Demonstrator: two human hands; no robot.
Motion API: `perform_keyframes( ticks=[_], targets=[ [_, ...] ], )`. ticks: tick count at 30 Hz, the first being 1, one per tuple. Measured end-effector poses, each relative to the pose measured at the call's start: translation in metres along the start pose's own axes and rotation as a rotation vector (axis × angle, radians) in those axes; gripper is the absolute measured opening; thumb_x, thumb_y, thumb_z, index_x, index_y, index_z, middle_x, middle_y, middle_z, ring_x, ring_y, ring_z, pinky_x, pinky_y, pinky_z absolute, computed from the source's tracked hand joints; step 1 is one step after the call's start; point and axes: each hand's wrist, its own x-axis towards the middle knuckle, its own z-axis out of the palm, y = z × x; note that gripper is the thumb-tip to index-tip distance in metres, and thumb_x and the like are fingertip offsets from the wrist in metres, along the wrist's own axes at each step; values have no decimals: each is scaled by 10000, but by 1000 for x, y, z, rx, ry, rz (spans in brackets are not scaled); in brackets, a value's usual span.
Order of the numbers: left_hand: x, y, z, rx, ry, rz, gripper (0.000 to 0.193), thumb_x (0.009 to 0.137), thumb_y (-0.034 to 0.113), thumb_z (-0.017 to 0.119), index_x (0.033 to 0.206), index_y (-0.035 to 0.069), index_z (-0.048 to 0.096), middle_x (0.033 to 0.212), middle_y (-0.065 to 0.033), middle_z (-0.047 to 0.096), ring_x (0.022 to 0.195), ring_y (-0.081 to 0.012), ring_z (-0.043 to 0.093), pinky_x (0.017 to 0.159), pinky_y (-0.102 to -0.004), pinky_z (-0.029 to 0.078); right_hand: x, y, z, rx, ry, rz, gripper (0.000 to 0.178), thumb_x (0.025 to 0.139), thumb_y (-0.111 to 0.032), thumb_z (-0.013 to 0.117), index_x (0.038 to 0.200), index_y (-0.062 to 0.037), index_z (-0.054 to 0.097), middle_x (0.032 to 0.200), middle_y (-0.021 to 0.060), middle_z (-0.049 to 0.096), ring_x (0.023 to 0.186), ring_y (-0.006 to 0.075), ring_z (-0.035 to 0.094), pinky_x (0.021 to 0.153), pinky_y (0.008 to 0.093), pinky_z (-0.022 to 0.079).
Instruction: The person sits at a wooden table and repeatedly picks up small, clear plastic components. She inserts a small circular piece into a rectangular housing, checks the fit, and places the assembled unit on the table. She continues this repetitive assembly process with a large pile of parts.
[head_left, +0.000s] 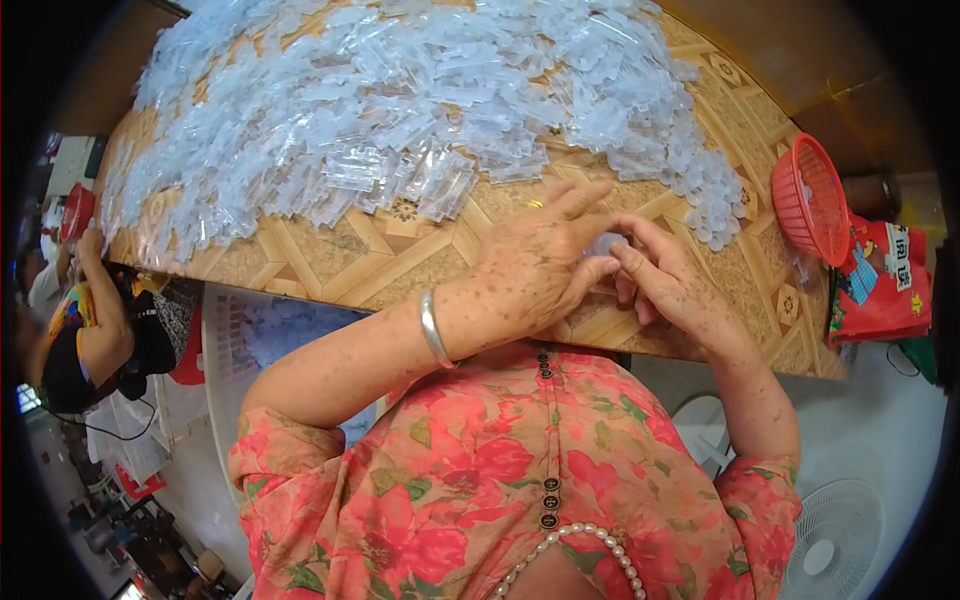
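Note:
My left hand (525, 260), with a silver bangle at the wrist, and my right hand (668, 272) meet above the table's near edge. Between their fingertips is a small translucent round plastic piece (604, 246), partly hidden by the fingers. My right thumb and fingers pinch it, while my left thumb presses in from the other side. Beyond the hands spreads a large heap of transparent flat plastic pieces (420, 110), many of them long and rectangular. Small round translucent discs (710, 205) lie at the heap's right end, near my right hand.
The wood-patterned table (350, 262) curves around in front of me. A red plastic basket (812, 200) leans at its right edge, beside a red printed bag (885, 285). Below left is a white tub (222, 350) holding bluish pieces. Another person's arm (105, 300) is far left; a fan (825, 550) stands lower right.

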Motion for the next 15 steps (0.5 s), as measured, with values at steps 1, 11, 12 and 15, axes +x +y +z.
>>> perform_keyframes(
  ticks=[1,11,12,15],
  targets=[
    [1,-3,5,-70,-7,-8,387,964,268,696,1286,54,692,1519,-236,513,1306,-413,588,1034,-462,518,2,1,-1,85,-35,27,483,1076,-365,543,1443,-57,491,875,97,711,566,130,670,526,250,577],
    [7,-3,9,-467,-68,-290,447,1028,228,580,1427,27,574,1428,-245,595,1431,-432,467,1163,-472,409,11,-4,1,466,-129,178,488,1072,-415,558,1383,-44,493,1042,171,723,782,217,769,553,262,622],
    [7,1,8,-452,-78,-335,461,1032,227,570,1448,27,552,1427,-241,596,1432,-429,465,1164,-474,406,12,0,0,458,-140,164,495,1071,-397,565,1395,-32,483,1077,193,726,869,252,778,569,280,636],
    [6,0,9,-444,-102,-347,514,1047,199,531,1525,31,446,1428,-233,593,1456,-419,435,1163,-483,401,13,-2,1,473,-139,171,499,1069,-375,572,1404,-19,475,1107,207,725,898,262,777,596,304,653]
  ],
)
